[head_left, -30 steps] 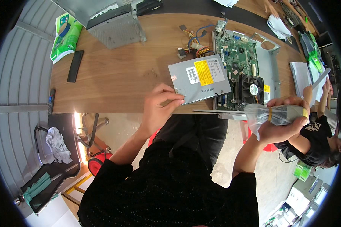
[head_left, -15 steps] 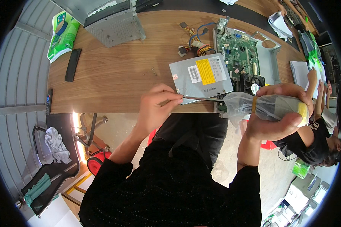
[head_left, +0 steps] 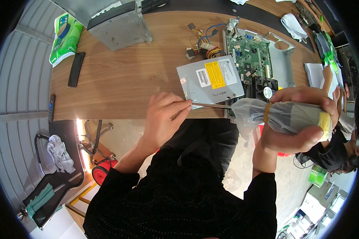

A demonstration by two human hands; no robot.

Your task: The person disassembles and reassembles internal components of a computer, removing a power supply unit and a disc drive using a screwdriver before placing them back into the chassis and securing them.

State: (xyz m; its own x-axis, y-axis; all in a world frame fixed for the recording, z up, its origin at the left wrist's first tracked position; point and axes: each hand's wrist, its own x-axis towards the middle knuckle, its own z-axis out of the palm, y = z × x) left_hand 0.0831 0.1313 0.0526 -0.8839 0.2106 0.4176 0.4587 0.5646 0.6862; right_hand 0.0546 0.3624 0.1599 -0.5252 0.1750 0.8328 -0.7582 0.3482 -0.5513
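My right hand (head_left: 295,119) is wrapped round the thick body of what looks like an electric screwdriver (head_left: 293,115), covered in cloudy plastic film with a tan band round it and a yellow end. Its long thin metal shaft (head_left: 215,105) points left. With thumb and fingers closed, my left hand (head_left: 167,113) pinches the shaft's tip; whether a screw is there is too small to tell. Behind the shaft lies a flat silver drive (head_left: 199,79) with a yellow and white label, overlapping the edge of an opened computer chassis with a green circuit board (head_left: 253,57).
Connector cables (head_left: 207,46) lie beside the board, near a black fan (head_left: 265,85). Small screws (head_left: 160,75) rest on the wooden table (head_left: 119,87). Farther left are a metal case (head_left: 117,30), a black bar (head_left: 76,69) and a green packet (head_left: 66,40). Another person (head_left: 327,153) sits at right.
My right hand and the wrapped screwdriver have shifted slightly right and tilted a little. My left hand keeps its pinch at the tip, almost unmoved.
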